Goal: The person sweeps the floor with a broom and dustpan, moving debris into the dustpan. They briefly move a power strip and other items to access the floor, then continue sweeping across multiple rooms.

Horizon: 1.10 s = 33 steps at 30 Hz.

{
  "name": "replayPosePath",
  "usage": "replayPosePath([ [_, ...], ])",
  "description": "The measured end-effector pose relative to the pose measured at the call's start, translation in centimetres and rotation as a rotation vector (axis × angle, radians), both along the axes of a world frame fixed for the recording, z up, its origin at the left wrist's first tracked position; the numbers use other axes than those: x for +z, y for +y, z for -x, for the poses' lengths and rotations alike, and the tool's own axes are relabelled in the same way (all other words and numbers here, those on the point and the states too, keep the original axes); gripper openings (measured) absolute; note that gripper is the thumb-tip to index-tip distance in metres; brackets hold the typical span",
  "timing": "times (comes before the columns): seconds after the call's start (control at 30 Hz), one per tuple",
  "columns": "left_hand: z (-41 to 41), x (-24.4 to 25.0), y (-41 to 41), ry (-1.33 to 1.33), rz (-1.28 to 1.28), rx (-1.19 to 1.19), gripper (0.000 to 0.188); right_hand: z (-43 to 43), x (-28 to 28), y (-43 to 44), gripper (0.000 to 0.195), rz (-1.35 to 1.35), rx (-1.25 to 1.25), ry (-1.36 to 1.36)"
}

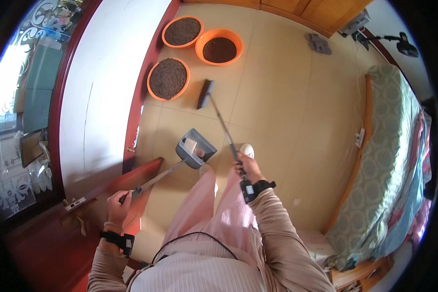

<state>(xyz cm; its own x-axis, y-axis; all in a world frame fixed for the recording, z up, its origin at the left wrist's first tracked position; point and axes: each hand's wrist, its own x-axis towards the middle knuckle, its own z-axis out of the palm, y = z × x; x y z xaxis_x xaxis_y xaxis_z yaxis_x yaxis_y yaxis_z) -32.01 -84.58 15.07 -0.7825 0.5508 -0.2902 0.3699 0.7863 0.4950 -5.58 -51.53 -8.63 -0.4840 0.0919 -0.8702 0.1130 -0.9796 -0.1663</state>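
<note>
My left hand (118,206) grips the handle of a long-handled grey dustpan (203,140), whose pan is just ahead of my left foot. Inside the pan lie a pale, box-like piece of litter (190,145) and some crumpled scraps. In my right hand (249,166) is the dark grip of a broom, its pole slanting forward and left. The broom head (204,94), with dark bristles, is at the tiled floor (273,109), beyond the dustpan and to the right of the nearest orange basin. Both wrists wear black bands with small devices.
Three orange basins of dark soil-like material, one at the near left (168,79), one behind it (182,32), one to the right (219,47), stand by the left wall. A red door (146,175) juts in at left. Grey slippers (318,43) lie far right; a covered bed (372,153) lines the right.
</note>
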Motion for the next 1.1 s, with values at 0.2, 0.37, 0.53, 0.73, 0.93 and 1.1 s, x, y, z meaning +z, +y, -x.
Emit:
replayPosePath([
  [0.2,3.9,-0.4,-2.5,0.041,0.044,-0.101,0.014,-10.0,-1.6,-7.1,0.038,0.120,-0.360,0.091],
  [0.37,5.7,-1.8,-3.1,0.014,0.027,-0.165,0.017,-16.9,0.3,-12.9,0.036,0.118,-0.588,0.065],
  [0.53,6.9,-3.3,-2.7,0.038,0.041,-0.267,0.017,-19.4,3.1,-16.1,0.039,0.016,-0.676,-0.118],
  [0.73,6.2,-3.2,-1.9,0.089,0.074,-0.352,0.018,-16.0,9.6,-19.2,0.047,-0.173,-0.559,-0.204],
  [0.93,3.7,-2.1,1.9,0.078,0.061,-0.449,0.018,-20.1,15.2,-21.0,0.050,-0.322,-0.390,-0.301],
  [1.1,-0.2,-0.9,4.9,0.046,0.049,-0.484,0.017,-31.2,16.6,-26.1,0.055,-0.431,-0.400,-0.474],
])
